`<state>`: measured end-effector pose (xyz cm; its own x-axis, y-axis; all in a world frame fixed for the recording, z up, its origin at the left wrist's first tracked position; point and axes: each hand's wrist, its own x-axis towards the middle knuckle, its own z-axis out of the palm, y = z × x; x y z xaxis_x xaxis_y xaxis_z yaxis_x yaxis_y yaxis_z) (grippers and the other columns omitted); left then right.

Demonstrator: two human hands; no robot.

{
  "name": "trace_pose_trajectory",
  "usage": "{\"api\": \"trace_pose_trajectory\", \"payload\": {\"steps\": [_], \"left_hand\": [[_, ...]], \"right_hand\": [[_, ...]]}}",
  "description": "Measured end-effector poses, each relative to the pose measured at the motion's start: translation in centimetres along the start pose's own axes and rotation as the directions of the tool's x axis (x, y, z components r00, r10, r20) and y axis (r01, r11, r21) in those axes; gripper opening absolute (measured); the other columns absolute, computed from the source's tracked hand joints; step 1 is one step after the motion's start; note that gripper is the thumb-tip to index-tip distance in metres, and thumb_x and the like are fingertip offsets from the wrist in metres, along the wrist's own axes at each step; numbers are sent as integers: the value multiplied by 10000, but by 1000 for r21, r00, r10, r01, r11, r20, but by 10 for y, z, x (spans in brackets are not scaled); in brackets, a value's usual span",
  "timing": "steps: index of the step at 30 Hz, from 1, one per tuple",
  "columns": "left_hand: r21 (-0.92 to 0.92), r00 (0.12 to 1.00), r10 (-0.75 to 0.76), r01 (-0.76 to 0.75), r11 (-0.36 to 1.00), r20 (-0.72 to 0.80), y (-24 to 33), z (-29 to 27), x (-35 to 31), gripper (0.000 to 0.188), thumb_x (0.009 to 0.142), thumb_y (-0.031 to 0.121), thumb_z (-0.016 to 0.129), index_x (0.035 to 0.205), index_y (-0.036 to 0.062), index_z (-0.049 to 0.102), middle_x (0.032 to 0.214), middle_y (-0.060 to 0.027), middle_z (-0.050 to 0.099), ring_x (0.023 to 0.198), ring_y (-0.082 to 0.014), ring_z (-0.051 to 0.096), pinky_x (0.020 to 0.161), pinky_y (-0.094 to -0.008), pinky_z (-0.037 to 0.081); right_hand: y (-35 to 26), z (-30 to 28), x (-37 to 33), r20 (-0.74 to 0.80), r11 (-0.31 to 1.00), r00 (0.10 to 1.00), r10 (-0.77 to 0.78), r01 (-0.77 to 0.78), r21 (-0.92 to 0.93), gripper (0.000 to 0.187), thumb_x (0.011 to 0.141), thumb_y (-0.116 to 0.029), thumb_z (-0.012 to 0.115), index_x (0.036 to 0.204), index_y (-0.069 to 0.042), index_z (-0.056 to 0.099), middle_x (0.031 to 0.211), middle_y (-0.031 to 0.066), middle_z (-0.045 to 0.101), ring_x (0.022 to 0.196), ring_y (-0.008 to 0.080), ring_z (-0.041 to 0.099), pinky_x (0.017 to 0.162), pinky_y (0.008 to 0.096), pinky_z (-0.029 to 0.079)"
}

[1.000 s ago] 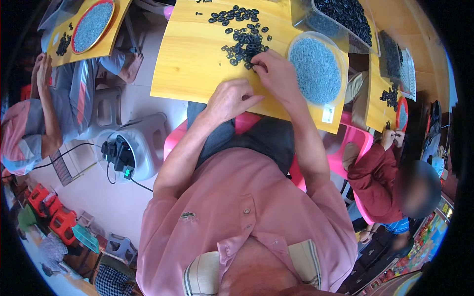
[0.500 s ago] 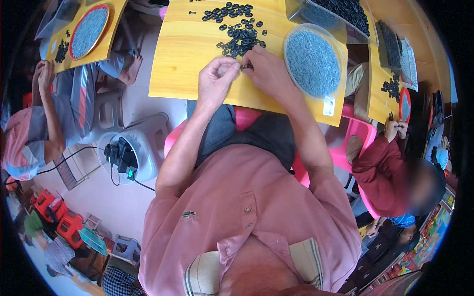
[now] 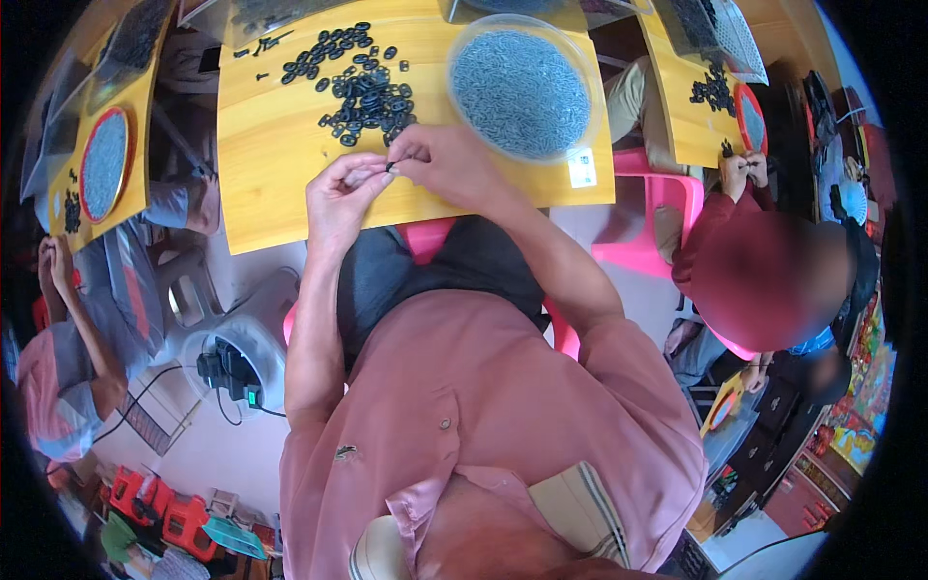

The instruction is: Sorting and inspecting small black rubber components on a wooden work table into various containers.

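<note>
Over the near part of the yellow table (image 3: pixel 261 155), my left hand (image 3: pixel 340 198) and my right hand (image 3: pixel 440 166) meet fingertip to fingertip. A small black piece (image 3: pixel 390 167) shows between them, pinched by both; the fingers cover most of it, so its shape is unclear. Just beyond my hands lies a loose pile of small black oval pieces (image 3: pixel 367 101), some with holes. To the right of the pile, close to my right hand, stands a clear round tub (image 3: pixel 527 156) full of small slim grey metal pieces (image 3: pixel 517 87).
Several dark slender pieces (image 3: pixel 263 44) lie at the table's far left. A white label (image 3: pixel 580 168) is stuck near the right edge. Other people work at yellow tables on both sides. On the left floor, a grey stool (image 3: pixel 242 348) holds black adapters and cables.
My view has shifted, so the table sits further left. Both hands have drawn back from the pile toward me, still joined at the fingertips on the small black piece.
</note>
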<state>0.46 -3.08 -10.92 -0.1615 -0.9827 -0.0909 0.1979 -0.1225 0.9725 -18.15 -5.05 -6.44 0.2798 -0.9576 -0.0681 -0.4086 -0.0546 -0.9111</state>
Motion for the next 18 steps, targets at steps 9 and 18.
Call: {"api": "trace_pose_trajectory", "payload": {"steps": [9, 18], "left_hand": [[69, 1000, -12, 12, 998, 2, 1, 2, -1, 192, 866, -76, 644, 1050, -29, 672, 998, -73, 645, 880, -140, 669, 810, -251, 543], [22, 992, 86, -84, 996, -89, 0, 3, 5, 142, 874, -104, 604, 988, -56, 674, 1045, -84, 598, 900, -173, 673, 836, -271, 557]], "right_hand": [[-4, -16, -19, 62, 965, 992, 109, -120, 233, 128, 822, -102, 638, 890, -7, 690, 775, 128, 693, 645, 187, 668, 618, 320, 517], [22, -120, -45, -363, 842, 931, 27, -217, -494, 115, 794, -96, 662, 889, -38, 692, 880, 135, 678, 871, 302, 651, 769, 401, 503]]}}
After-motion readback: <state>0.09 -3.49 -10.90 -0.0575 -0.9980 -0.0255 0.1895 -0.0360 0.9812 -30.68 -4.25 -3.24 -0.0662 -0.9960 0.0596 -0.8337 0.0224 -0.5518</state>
